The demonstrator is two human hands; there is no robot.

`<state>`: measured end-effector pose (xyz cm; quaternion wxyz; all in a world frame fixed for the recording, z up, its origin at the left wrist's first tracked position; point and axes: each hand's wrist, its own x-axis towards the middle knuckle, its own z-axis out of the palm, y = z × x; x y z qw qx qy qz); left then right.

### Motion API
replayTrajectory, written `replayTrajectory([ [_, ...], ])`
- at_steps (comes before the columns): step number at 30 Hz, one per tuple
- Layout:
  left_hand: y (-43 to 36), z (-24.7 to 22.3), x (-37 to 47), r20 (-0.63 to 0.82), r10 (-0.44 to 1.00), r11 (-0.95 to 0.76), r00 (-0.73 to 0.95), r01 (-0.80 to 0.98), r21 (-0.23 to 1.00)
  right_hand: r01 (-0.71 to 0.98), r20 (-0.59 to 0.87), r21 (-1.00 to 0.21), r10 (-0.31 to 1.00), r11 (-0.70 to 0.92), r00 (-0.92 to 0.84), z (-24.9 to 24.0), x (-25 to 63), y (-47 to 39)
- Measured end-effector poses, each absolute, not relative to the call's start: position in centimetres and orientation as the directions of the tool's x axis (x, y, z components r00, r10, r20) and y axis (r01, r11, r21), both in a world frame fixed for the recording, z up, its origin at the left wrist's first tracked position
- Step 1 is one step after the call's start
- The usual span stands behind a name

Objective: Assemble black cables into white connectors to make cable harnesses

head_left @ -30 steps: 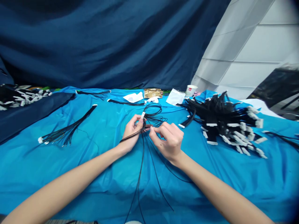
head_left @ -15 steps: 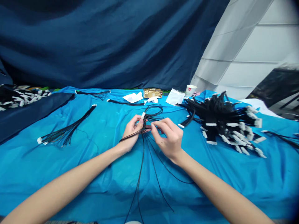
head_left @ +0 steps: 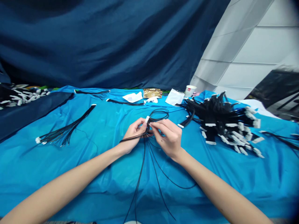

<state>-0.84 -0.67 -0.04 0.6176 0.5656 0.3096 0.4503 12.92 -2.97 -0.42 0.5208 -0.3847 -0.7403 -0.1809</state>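
Thumb and fingers of my left hand (head_left: pixel 134 135) are closed on a white connector (head_left: pixel 147 119) that has several thin black wires on it. Some of these wires (head_left: pixel 141 168) hang down toward the table's front edge, others loop up behind the connector, and a few run across my left wrist. Close to the connector, my right hand (head_left: pixel 168 137) pinches with thumb and index finger at one of the black wires; its tip is hidden between the fingers.
A large pile of black cables with white connectors (head_left: pixel 224 124) lies at right. Another heap (head_left: pixel 23 96) sits far left. A single wire harness (head_left: pixel 70 126) lies left of my hands. Behind are a gold packet (head_left: pixel 152 93), white papers (head_left: pixel 174 97) and a paper cup (head_left: pixel 190 91).
My left hand and the connector have shifted slightly right, and the connector is tilted more. My right fingers have come up closer to it. The looped wires moved right.
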Motion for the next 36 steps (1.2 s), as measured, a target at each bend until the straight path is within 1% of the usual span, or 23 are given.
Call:
replayTrajectory([
  [4,-0.5,0.3,-0.8,0.052,0.881,0.089,0.471,-0.272,0.958,0.773,0.898,-0.115,0.399,0.624,-0.188,-0.6,13.4,-2.5],
  [9,0.9,0.5,-1.9,-0.004,0.865,0.215,0.501,-0.363,0.907,0.798,0.872,0.077,0.348,0.597,-0.344,-0.1,14.9,-1.6],
  [11,1.6,0.7,-2.5,-0.025,0.886,0.238,0.464,-0.408,0.881,0.784,0.852,0.115,0.346,0.610,-0.394,0.3,15.5,-1.4],
  [15,2.7,1.4,-3.2,-0.079,0.923,0.256,0.376,-0.448,0.857,0.722,0.813,0.114,0.354,0.682,-0.462,0.9,16.1,-1.1],
  [18,2.9,1.9,-3.5,-0.079,0.931,0.252,0.356,-0.473,0.844,0.705,0.789,0.127,0.360,0.698,-0.498,1.0,16.5,-1.0],
  [22,2.9,2.2,-3.6,-0.094,0.921,0.274,0.378,-0.459,0.845,0.758,0.798,0.178,0.359,0.628,-0.484,1.1,17.1,-0.7],
  [27,2.8,2.2,-3.6,-0.117,0.912,0.306,0.394,-0.462,0.832,0.810,0.819,0.213,0.352,0.547,-0.453,1.0,17.0,-0.7],
  [29,2.8,2.1,-3.5,-0.123,0.921,0.304,0.369,-0.486,0.819,0.816,0.838,0.241,0.311,0.525,-0.448,0.8,16.7,-0.8],
  [32,2.9,2.0,-3.3,-0.118,0.931,0.294,0.344,-0.521,0.801,0.806,0.867,0.313,0.196,0.502,-0.458,0.3,15.9,-1.1],
  [36,2.7,1.8,-3.1,-0.142,0.931,0.315,0.336,-0.542,0.779,0.688,0.815,0.442,0.064,0.575,-0.577,-0.1,14.9,-1.7],
])
